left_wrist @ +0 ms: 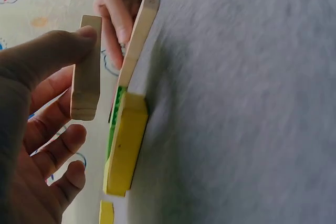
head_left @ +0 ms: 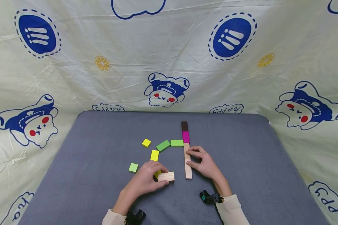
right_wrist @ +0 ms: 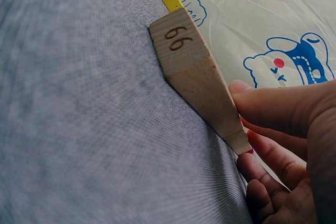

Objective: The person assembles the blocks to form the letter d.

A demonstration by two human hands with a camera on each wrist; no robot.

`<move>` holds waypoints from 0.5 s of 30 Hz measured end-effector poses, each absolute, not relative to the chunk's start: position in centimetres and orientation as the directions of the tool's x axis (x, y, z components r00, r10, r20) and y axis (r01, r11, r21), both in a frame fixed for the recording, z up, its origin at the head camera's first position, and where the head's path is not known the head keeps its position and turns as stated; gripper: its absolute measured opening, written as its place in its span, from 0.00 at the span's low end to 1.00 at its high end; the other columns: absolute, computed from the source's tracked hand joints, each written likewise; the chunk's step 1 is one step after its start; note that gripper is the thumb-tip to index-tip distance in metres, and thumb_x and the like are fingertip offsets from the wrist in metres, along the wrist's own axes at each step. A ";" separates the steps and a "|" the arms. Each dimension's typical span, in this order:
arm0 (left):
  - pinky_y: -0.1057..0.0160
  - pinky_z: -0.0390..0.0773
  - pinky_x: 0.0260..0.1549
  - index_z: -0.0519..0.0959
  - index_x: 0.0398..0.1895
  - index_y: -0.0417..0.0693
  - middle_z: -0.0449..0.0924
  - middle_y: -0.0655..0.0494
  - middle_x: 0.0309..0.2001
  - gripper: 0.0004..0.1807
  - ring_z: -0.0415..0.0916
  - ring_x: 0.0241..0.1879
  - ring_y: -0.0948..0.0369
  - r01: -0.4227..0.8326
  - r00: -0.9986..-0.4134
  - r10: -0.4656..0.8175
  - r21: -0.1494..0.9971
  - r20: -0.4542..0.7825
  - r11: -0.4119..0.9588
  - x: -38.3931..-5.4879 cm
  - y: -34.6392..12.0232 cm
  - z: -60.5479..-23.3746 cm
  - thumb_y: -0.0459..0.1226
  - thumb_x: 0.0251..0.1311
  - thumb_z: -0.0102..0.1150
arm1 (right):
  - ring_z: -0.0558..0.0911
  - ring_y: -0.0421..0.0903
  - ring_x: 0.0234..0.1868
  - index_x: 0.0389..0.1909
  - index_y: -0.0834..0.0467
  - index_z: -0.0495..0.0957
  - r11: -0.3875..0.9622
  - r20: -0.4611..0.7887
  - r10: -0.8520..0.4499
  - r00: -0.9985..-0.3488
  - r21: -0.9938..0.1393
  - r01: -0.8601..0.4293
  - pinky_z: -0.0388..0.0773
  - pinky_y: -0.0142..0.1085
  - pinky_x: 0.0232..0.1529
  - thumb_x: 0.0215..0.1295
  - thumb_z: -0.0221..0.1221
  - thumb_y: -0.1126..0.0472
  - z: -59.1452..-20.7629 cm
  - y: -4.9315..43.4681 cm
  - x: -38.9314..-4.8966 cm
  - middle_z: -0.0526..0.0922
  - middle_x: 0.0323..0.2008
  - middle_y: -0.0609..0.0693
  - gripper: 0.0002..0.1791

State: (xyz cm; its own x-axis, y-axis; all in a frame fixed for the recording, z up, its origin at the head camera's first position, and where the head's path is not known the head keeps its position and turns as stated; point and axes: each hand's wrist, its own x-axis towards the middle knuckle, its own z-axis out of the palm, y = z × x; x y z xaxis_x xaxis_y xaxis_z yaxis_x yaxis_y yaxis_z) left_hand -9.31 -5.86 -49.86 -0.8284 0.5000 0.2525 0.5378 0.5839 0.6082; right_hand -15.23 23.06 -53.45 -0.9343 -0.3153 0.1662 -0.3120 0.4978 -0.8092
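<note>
In the head view my left hand [head_left: 146,177] pinches a plain wooden block [head_left: 166,176] between thumb and fingers. The left wrist view has this plain block [left_wrist: 88,77] raised off the cloth. My right hand [head_left: 205,163] rests beside a straight row, its thumb and fingertips touching the side of the plain wooden blocks [head_left: 188,170] there. Further up that row lie a magenta block [head_left: 186,137] and a dark brown block [head_left: 184,126]. The right wrist view shows "66" on the near end of a plain block [right_wrist: 181,40].
Two green blocks [head_left: 177,143] run leftward from the row, followed by yellow blocks [head_left: 155,155] curving toward me, partly behind my left hand. A loose yellow block [head_left: 146,143] and a light green block [head_left: 133,167] lie further left on the grey cloth [head_left: 101,137].
</note>
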 end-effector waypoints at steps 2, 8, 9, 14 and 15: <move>0.60 0.77 0.47 0.87 0.43 0.56 0.85 0.66 0.41 0.15 0.78 0.42 0.66 0.561 -0.814 0.517 0.587 0.265 0.583 -9.3 -5.5 -50.0 0.45 0.53 0.79 | 0.76 0.55 0.62 0.58 0.61 0.84 0.498 0.168 -0.316 -0.934 -0.808 -0.314 0.73 0.48 0.62 0.62 0.72 0.61 -53.5 23.1 -15.2 0.79 0.58 0.54 0.23; 0.58 0.76 0.51 0.87 0.43 0.59 0.85 0.67 0.41 0.15 0.78 0.45 0.66 0.606 -0.786 0.555 0.519 0.272 0.603 -9.4 -4.6 -50.3 0.48 0.52 0.79 | 0.77 0.54 0.62 0.58 0.61 0.84 0.486 0.166 -0.317 -0.934 -0.817 -0.310 0.73 0.49 0.63 0.62 0.72 0.62 -53.4 23.0 -15.2 0.79 0.59 0.54 0.23; 0.58 0.75 0.52 0.87 0.43 0.59 0.85 0.67 0.41 0.15 0.78 0.45 0.66 0.608 -0.784 0.559 0.512 0.269 0.607 -9.4 -4.5 -50.3 0.48 0.52 0.79 | 0.77 0.55 0.62 0.58 0.61 0.84 0.484 0.166 -0.317 -0.934 -0.819 -0.310 0.73 0.48 0.63 0.62 0.72 0.62 -53.3 23.0 -15.2 0.79 0.59 0.54 0.23; 0.56 0.72 0.52 0.87 0.43 0.61 0.85 0.68 0.41 0.15 0.77 0.47 0.65 0.602 -0.787 0.573 0.486 0.228 0.633 -9.3 -4.1 -50.3 0.49 0.54 0.77 | 0.77 0.55 0.62 0.58 0.62 0.84 0.479 0.170 -0.322 -0.931 -0.819 -0.315 0.73 0.48 0.63 0.62 0.72 0.62 -53.1 23.0 -15.1 0.79 0.59 0.55 0.23; 0.55 0.72 0.53 0.87 0.43 0.61 0.85 0.68 0.42 0.15 0.77 0.47 0.65 0.599 -0.789 0.574 0.482 0.219 0.639 -9.3 -4.0 -50.3 0.50 0.54 0.77 | 0.77 0.55 0.62 0.58 0.62 0.84 0.478 0.171 -0.322 -0.931 -0.819 -0.316 0.73 0.48 0.63 0.62 0.72 0.62 -53.1 23.0 -15.1 0.79 0.59 0.55 0.23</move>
State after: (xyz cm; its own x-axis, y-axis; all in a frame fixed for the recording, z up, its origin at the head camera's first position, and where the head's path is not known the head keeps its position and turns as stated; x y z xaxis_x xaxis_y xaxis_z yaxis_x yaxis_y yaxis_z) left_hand -9.34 -4.02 -50.34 -0.7886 0.5744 0.2193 0.5994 0.6388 0.4823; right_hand -15.10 22.96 -53.12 -0.9311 -0.3222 0.1712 -0.3161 0.4782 -0.8194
